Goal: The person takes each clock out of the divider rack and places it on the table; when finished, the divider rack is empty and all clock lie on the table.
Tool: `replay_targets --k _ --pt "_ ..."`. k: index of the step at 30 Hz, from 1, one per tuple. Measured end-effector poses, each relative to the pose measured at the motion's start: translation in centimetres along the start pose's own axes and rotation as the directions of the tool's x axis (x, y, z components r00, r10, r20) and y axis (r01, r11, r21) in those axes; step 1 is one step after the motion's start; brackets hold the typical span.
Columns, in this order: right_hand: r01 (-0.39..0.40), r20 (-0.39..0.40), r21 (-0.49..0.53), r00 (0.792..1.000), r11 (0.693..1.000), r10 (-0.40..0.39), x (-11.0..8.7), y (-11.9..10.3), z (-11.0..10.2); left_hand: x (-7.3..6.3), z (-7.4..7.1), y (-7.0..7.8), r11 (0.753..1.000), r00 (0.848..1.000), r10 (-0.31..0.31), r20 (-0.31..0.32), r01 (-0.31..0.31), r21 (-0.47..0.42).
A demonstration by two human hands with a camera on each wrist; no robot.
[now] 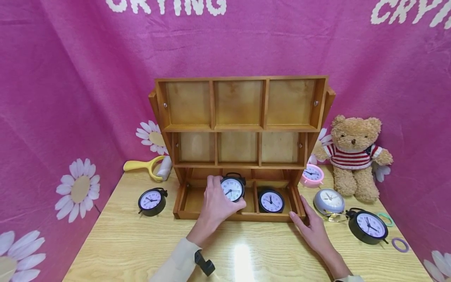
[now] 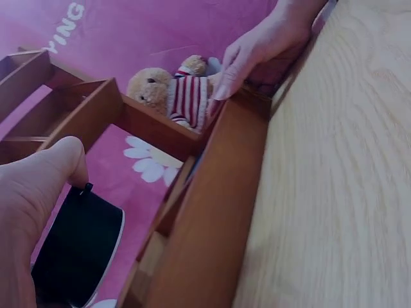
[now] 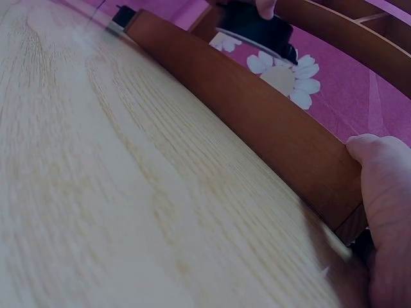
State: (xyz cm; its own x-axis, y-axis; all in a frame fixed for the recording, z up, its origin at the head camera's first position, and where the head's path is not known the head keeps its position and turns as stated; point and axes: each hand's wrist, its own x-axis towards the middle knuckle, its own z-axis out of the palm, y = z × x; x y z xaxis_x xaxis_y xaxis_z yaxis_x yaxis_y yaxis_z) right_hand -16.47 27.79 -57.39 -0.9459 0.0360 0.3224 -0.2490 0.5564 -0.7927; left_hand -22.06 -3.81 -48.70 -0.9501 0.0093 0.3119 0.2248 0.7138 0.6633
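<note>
My left hand (image 1: 219,200) grips a black twin-bell-style alarm clock (image 1: 232,189) with a white dial, raised at the middle compartment of the bottom row of a wooden display shelf (image 1: 241,127). The left wrist view shows the black back of this clock (image 2: 80,247) beside my thumb. Another black alarm clock (image 1: 271,201) sits in the bottom right compartment. My right hand (image 1: 312,227) holds the shelf's lower right front corner, thumb at the front and fingers along the side. In the right wrist view the thumb (image 3: 369,151) touches that corner; the other fingers are largely hidden.
Left of the shelf are a black alarm clock (image 1: 152,201) and a yellow-handled lint roller (image 1: 141,166). On the right stand a teddy bear (image 1: 354,158), a pink clock (image 1: 312,175), a grey-blue clock (image 1: 329,201), a black clock (image 1: 368,226) and purple (image 1: 400,245) and green rings (image 1: 387,220).
</note>
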Motion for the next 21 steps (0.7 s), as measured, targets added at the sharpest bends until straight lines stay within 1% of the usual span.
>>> replay_targets --k 4,7,14,16,21 --pt "-0.004 0.004 0.0 1.0 1.0 0.004 0.0 0.0 0.0 -0.3 -1.3 -0.3 1.0 1.0 -0.006 -0.016 0.006 -0.002" --pt "-0.002 0.01 -0.004 1.0 1.0 0.002 0.1 0.2 0.0 -0.7 -2.3 -0.9 1.0 0.999 -0.016 -0.03 0.016 0.011" --pt "0.013 0.001 -0.006 1.0 1.0 -0.013 0.1 0.2 0.0 -2.1 -5.2 -3.1 0.995 0.994 -0.065 -0.093 0.071 0.07" --pt "0.014 -0.001 -0.003 1.0 1.0 -0.014 0.0 0.2 0.0 -2.3 -6.0 -3.7 0.993 0.991 -0.068 -0.112 0.078 0.088" --pt "0.009 -0.002 -0.003 1.0 1.0 -0.009 0.0 0.3 0.1 -2.6 -7.9 -5.4 0.99 0.986 -0.085 -0.143 0.1 0.1"
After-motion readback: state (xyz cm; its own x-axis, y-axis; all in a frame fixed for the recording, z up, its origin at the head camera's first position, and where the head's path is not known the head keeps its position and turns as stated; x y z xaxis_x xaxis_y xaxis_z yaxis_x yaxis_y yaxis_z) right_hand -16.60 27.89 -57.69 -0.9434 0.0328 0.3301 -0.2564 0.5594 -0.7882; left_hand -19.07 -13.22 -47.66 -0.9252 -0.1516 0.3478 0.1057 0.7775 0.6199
